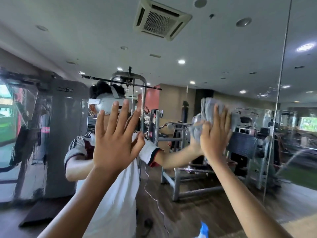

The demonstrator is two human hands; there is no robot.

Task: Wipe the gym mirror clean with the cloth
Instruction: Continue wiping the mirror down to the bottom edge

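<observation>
The gym mirror [205, 48] fills nearly the whole head view and reflects the gym and me. My left hand [115, 136] rests flat against the glass at centre left, fingers spread, holding nothing. To the right, my right hand [215, 133] presses a crumpled grey cloth [208, 107] onto the mirror at about head height. The cloth sticks out above and to the left of my fingers. Smears and streaks show on the glass at the far left.
A vertical seam [281, 83] between mirror panels runs down the right side. A blue and white object [204, 229], only partly in view, shows at the bottom edge. Weight machines and benches appear only as reflections.
</observation>
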